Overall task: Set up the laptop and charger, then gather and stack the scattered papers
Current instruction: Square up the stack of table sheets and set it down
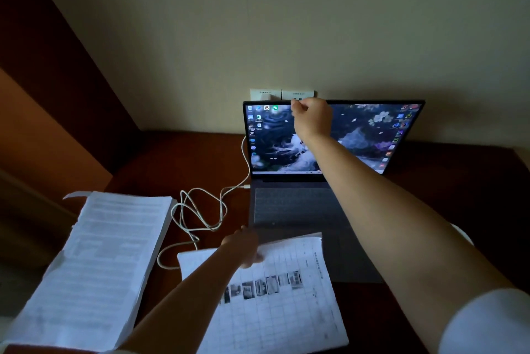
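The open laptop (295, 210) stands on the dark desk with its screen (358, 135) lit. My right hand (311, 117) reaches over the screen's top edge to the white wall outlet (282, 94). Its fingers are curled round a small dark piece there, apparently the charger plug. The white charger cable (200, 210) lies in loops on the desk, and its connector sits in the laptop's left side. My left hand (243, 247) grips the top edge of a printed sheet (281, 310) that lies partly over the laptop's front corner. A thick paper stack (94, 264) lies at the left.
The brown desk (186, 158) meets a beige wall at the back and a dark panel on the left. Part of the cable runs up behind the screen, out of sight. A pale object (461, 234) peeks out behind my right forearm.
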The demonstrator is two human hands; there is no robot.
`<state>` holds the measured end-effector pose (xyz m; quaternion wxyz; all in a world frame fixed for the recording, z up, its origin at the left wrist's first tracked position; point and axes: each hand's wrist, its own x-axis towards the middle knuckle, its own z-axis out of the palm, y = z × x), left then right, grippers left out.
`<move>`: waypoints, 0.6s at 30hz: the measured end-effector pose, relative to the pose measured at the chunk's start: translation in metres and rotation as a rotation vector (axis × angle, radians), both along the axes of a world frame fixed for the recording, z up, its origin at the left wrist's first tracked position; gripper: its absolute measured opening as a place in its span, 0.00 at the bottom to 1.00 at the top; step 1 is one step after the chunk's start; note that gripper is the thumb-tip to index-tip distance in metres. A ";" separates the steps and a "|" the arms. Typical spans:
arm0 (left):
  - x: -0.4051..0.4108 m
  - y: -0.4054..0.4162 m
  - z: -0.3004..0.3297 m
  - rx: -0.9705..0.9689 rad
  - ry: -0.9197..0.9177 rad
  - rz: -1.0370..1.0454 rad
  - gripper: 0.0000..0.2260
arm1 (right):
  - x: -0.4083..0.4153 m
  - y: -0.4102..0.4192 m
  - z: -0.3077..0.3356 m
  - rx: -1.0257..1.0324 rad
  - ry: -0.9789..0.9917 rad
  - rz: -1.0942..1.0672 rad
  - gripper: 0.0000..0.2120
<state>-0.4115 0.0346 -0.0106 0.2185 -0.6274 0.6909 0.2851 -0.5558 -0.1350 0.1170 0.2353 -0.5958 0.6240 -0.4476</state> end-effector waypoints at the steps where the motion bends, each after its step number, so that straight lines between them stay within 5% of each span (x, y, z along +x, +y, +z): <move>1: 0.001 -0.001 -0.002 -0.009 -0.003 -0.006 0.23 | 0.000 -0.005 0.001 0.015 0.014 -0.006 0.21; 18: -0.003 -0.014 -0.011 0.010 -0.117 -0.059 0.23 | 0.013 -0.055 -0.007 0.124 0.130 -0.063 0.19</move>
